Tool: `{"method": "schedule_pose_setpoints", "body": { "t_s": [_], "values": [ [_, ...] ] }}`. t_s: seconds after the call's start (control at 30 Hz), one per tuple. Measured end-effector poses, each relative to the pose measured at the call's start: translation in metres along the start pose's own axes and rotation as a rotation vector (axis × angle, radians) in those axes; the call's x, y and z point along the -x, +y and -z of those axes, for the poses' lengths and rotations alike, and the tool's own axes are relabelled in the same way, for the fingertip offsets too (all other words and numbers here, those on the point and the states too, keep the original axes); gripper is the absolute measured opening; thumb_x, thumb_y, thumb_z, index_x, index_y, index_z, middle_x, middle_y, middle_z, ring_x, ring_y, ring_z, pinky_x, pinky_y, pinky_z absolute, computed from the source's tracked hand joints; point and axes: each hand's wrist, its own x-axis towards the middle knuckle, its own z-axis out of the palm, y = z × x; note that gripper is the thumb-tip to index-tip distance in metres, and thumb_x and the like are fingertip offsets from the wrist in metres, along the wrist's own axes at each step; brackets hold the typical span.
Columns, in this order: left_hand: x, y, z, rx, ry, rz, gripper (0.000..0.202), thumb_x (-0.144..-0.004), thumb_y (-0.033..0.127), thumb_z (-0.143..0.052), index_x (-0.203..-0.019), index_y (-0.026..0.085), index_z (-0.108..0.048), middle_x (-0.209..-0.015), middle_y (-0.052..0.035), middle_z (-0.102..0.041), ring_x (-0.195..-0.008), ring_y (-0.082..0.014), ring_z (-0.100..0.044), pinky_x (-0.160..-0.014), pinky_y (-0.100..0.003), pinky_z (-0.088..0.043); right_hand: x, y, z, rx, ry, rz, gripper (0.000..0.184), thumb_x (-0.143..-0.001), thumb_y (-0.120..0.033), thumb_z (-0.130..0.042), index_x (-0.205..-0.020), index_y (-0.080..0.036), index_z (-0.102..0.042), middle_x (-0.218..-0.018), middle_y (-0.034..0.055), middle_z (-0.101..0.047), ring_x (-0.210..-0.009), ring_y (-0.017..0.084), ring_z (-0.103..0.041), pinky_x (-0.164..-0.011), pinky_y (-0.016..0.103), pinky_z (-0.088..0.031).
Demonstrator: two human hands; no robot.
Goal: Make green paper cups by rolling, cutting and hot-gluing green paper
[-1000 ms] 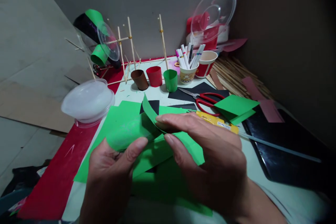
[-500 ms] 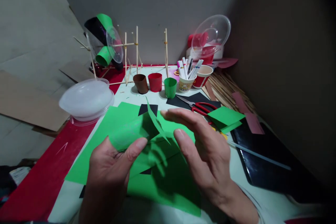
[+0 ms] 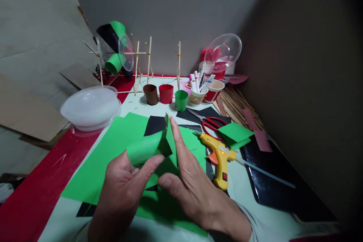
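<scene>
Green paper piece [image 3: 147, 147] is held up just above the table [image 3: 249, 193], over a larger green sheet [image 3: 110, 147], and is curled into a partial tube with one flap standing upright. It is pinched by the left hand [image 3: 124, 185]: the thumb is pressed on the near side of the curl, while the fingers behind it are hidden by the paper. The right hand [image 3: 193, 193] is kept spread, its long fingers laid straight along the upright flap and its thumb set well apart, lower down; whether that thumb touches the piece or only the sheet below cannot be made out. Both wrists are cut off by the lower edge.

Black paper [image 3: 154, 124] is partly covered by the green sheet. A yellow glue gun [image 3: 219, 157] is seen just beside the right hand, its base hidden behind it, and red-handled scissors [image 3: 211, 123] lie beyond, overlapped by a small green offcut [image 3: 234, 133]. Three paper cups [image 3: 166, 93], brown, red and green, are lined up farther back near a cup of markers [image 3: 196, 96]. A clear plastic bowl [image 3: 90, 107] is turned upside down at the left. The right side of the view is lost in shadow.
</scene>
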Motion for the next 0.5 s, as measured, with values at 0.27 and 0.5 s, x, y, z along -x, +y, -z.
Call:
{"method": "schedule_pose_setpoints", "body": {
  "t_s": [0.27,0.5],
  "values": [
    [0.004,-0.004,0.0,-0.07,0.017,-0.029,0.028,-0.075,0.047,-0.079,-0.092,0.026,-0.083,-0.079,-0.0038,-0.081,-0.07,-0.024,-0.077,-0.062,-0.03,-0.063,-0.005,0.003,0.006,-0.083,0.26,-0.007,0.079,-0.105,-0.05,-0.052,-0.168,-0.014,-0.021,-0.172,0.0103,-0.03,-0.161,0.021,-0.027,-0.129,0.041,-0.03],
    [0.0,-0.006,-0.004,-0.655,0.204,-0.804,0.031,-0.091,0.032,-0.07,-0.061,0.024,-0.064,-0.058,-0.0025,-0.07,-0.053,-0.0224,-0.07,-0.056,-0.033,-0.053,-0.013,0.007,0.008,-0.3,0.397,-0.049,0.026,-0.105,-0.038,-0.055,-0.101,-0.023,-0.077,-0.087,-0.0015,-0.071,-0.082,0.016,-0.064,-0.086,0.028,-0.052]
  ]
}}
